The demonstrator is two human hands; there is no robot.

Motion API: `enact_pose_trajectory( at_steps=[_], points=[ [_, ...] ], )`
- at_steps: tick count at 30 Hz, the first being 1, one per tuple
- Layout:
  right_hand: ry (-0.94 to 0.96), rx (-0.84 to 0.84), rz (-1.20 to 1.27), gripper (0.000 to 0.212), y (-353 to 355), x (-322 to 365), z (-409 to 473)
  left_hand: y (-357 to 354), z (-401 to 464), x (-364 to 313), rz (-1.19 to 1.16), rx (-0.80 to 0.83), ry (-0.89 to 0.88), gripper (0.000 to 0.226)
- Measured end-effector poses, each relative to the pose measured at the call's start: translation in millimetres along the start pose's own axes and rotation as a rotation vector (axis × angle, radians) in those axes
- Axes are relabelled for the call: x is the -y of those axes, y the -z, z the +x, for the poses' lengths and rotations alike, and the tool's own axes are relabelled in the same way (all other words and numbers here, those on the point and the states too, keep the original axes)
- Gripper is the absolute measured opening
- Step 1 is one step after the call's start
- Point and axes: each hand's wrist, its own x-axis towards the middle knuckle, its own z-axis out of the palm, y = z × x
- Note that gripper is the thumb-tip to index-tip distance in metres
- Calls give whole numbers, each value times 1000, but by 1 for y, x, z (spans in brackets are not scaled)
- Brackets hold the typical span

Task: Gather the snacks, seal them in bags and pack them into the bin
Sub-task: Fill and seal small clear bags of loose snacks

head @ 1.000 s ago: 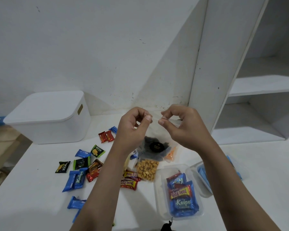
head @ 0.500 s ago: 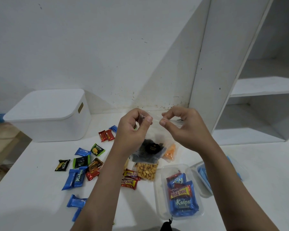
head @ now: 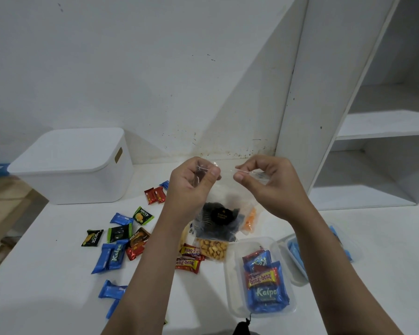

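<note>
I hold a clear zip bag [head: 228,197] up above the table, with a black snack packet [head: 219,220] hanging in its bottom. My left hand [head: 191,182] pinches the bag's top edge at its left end. My right hand [head: 264,182] pinches the top edge at the right end. The strip between the two hands looks parted. A white lidded bin [head: 70,168] stands at the back left. Loose wrapped snacks [head: 117,240] lie scattered on the table under my left arm.
A bag of peanuts [head: 213,249] and red bars [head: 188,262] lie below the held bag. A clear tub [head: 235,291] holds blue and red snacks; a second tub [head: 298,262] sits right of it. White shelving [head: 373,126] rises at the right.
My two hands have drawn a little apart along the bag's top edge and risen slightly. The bag with the black packet hangs a bit higher.
</note>
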Motion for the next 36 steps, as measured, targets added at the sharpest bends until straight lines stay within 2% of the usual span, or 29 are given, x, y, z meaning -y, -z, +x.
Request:
enact_pose_trajectory(
  at_steps=[4, 8, 14, 18, 23, 27, 32, 36],
  points=[
    [35, -59, 19, 12, -8, -1, -2, 1, -1, -2, -26, -6, -9, 12],
    [-45, -127, 132, 17, -10, -5, -2, 5, -1, -3, -51, -13, -11, 12],
    [-32, -115, 170, 15, -14, -3, -2, 6, -4, -3, -67, -26, -6, 13],
    [-70, -158, 332, 32, -13, -8, -2, 9, -2, -3, -78, -44, -27, 14],
    [-27, -149, 453, 21, -14, -12, -2, 9, -1, -1, -81, -42, -30, 15],
    [-15, -132, 484, 21, -14, -13, -2, 7, -3, 0, -84, -57, -37, 15],
    [-33, -65, 623, 6, -12, -17, -2, 11, -2, 4, -142, -107, -20, 12],
    [22, -88, 616, 11, -13, -17, -2, 13, -2, 6, -133, -120, -11, 14]
  ],
)
